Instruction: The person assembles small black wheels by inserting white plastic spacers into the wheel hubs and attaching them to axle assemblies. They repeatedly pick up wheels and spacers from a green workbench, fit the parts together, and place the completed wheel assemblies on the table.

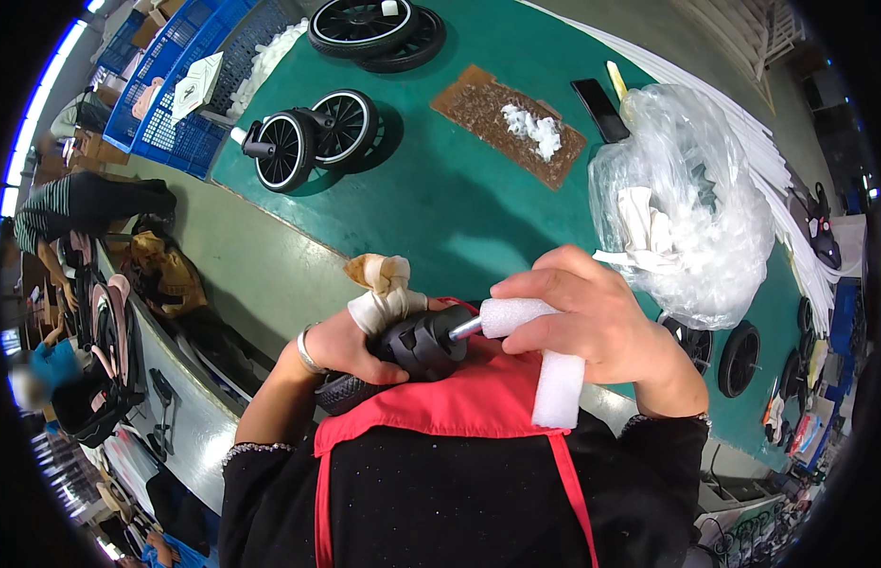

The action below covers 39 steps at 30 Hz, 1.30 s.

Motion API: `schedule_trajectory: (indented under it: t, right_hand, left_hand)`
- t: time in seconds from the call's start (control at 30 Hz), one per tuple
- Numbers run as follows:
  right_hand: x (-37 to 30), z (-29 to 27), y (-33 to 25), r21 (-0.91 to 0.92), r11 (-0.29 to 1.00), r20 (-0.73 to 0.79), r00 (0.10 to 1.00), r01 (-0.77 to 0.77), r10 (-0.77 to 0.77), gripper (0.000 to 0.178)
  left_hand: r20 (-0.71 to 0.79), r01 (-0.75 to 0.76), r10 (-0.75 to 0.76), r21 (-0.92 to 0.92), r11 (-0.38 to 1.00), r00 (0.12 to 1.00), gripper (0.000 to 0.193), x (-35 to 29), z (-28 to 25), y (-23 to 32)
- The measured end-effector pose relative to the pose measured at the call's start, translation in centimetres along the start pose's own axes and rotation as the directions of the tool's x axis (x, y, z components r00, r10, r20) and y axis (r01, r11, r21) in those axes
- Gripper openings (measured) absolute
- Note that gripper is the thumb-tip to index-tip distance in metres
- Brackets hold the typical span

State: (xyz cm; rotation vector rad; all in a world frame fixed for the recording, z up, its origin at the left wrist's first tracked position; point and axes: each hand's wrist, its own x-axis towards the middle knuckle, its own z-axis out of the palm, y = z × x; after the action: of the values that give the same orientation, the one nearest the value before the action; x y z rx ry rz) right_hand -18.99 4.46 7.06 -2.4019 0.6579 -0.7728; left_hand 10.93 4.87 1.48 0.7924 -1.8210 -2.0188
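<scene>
Wheel [346, 393], one, black: held in front of the red apron [431, 402], at the near side of the green surface [440, 208], tyre toward the left, pin [466, 328] pointing right. Build: dark hub [422, 346], likely hard plastic; tyre probably rubbery, with good purchase; the whole judged stiff, sturdy and much heavier than the foam [557, 393]. Best hold: round the hub, where the weight should balance, clear of the pin. Pin: bright metal, smooth, rigid, probably slippery to bare skin. Left hand [351, 343]: fingers wrapped about the hub, thumb laid along it; cloth [382, 298] bound on part of the hand, which may dull its feel. Foam, white, tubular: in the right hand [592, 317], pinched between thumb and fingers; one end meets the pin, depth of overlap hidden; another length hangs below the fingers, and whether this is one bent tube or two pieces cannot be told. Foam judged very light, soft, easily dented or torn; best taken close to the end at the pin, with a light pinch, since a hold farther back would probably let it buckle.
</scene>
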Motion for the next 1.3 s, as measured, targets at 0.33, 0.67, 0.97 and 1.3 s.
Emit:
schedule_trajectory:
  t: [0.33, 0.67, 0.97, 1.3]
  right_hand:
    - [1.3, 0.5, 0.2, 0.127, 0.991, 0.144, 0.989, -0.052, 0.033, 0.03]
    - [-2.2, 4.6, 2.6, 0.42, 0.881, -0.06, 0.962, -0.217, 0.266, 0.031]
    - [-18.5, 8.0, 2.3, 0.522, 0.266, -0.446, 0.006, -0.81, 0.895, 0.026]
    - [-17.1, 14.0, 3.2, 0.371, 0.326, -0.486, 0.118, -0.869, 0.866, 0.033]
  left_hand:
    - [0.001, 0.03, -0.03, -0.091, 0.995, 1.0, 0.077, 0.8, 0.0, -0.7]
    - [0.122, 0.08, -0.099, 0.152, 0.985, 0.988, 0.074, 4.7, -1.4, -1.6]
    - [-0.018, 0.23, -0.239, 0.344, 0.91, 0.971, 0.066, 12.8, -5.4, -8.8]
    - [-0.433, 0.354, 0.227, 0.88, 0.317, 0.872, 0.063, 15.0, -0.1, -8.7]
